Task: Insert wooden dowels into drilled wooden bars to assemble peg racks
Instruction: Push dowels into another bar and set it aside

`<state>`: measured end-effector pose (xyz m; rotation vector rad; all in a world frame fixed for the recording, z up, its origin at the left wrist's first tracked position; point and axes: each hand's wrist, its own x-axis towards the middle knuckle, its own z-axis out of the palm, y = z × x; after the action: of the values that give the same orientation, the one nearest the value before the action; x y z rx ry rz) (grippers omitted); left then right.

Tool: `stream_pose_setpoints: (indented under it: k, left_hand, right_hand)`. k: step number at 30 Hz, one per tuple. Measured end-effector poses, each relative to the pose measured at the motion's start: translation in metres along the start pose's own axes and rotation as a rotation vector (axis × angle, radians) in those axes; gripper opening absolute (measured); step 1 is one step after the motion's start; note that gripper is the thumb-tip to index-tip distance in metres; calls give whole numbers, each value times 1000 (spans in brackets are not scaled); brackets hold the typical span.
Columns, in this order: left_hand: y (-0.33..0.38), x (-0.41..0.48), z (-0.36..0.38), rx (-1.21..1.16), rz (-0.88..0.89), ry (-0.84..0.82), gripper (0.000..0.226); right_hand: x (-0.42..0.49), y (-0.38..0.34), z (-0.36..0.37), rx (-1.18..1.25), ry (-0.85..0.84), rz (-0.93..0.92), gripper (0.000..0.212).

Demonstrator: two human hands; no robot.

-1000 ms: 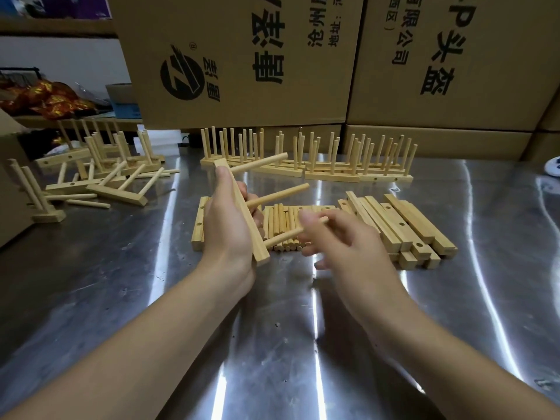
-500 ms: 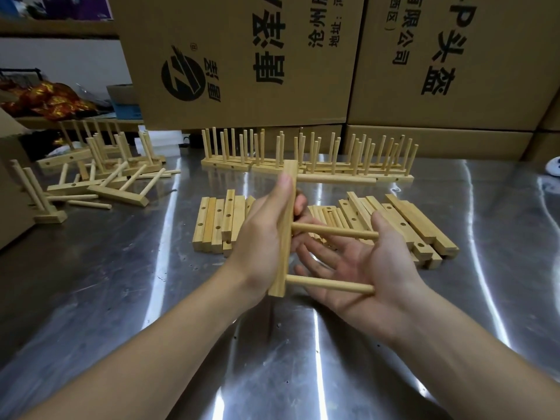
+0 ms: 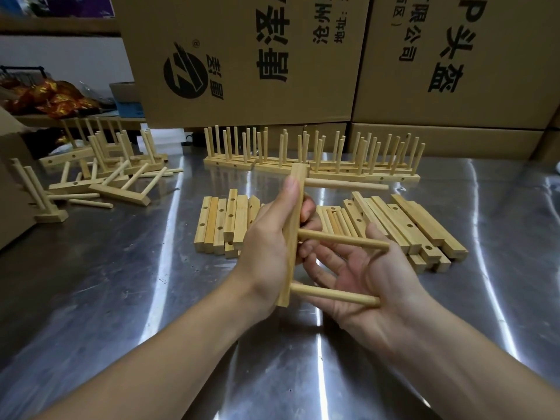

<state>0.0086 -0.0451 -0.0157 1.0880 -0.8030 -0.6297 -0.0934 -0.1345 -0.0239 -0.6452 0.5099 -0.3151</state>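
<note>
left grip [image 3: 269,247] clenched round the wooden bar [image 3: 291,256]: thumb up along its left face near the top end, fingers curled behind on the right side, between the dowels. right grip [image 3: 369,277] released, palm flat and turned toward the bar, fingers straight and pointing at it. its palm touches the free ends of the middle dowel [image 3: 342,240] and lower dowel [image 3: 333,294], not curled round either. top dowel [image 3: 345,184] sticks out above the right grip, free end touching nothing.

bar is held off the counter [image 3: 121,298], mid frame, directly between the two grips, left one on it, right one just beside it at dowel length. bar long axis runs near to far, top end tilted slightly right. all three dowels are seated in the bar and point right, roughly parallel and crosswise to it.

on the counter behind the grips:
- stack of drilled bars [image 3: 224,225] lying flat, holes up
- loose dowels [image 3: 336,219] lying between the stacks
- second stack of bars [image 3: 409,225] to the right, angled
- row of finished racks [image 3: 318,159] along the back edge, pegs upright
- jumble of racks [image 3: 115,165] far left, some tipped over, a few stray dowels beside them

cardboard boxes [image 3: 242,56] with black print are stacked behind the counter.
</note>
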Motion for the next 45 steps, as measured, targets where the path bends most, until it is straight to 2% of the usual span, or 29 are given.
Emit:
stream_pose_setpoints:
  k: [9, 16, 21, 28, 36, 45]
  left_hand:
    - [3, -1, 5, -64, -4, 9, 54]
    - [12, 3, -1, 0, 20, 3, 53]
    - [12, 1, -3, 148, 44, -69, 53]
    - [5, -2, 1, 221, 9, -140, 53]
    - [-2, -5, 4, 494, 30, 5, 66]
    - [0, -7, 11, 527, 16, 12, 60]
  right_hand:
    - [-2, -6, 0, -55, -41, -4, 80]
    - [-3, -20, 1, -134, -103, 36, 90]
    - [1, -34, -1, -178, 24, -136, 95]
    - [3, -31, -3, -131, -53, -197, 104]
    - [2, -29, -3, -134, -90, -185, 108]
    - [1, -30, -4, -92, -67, -106, 109]
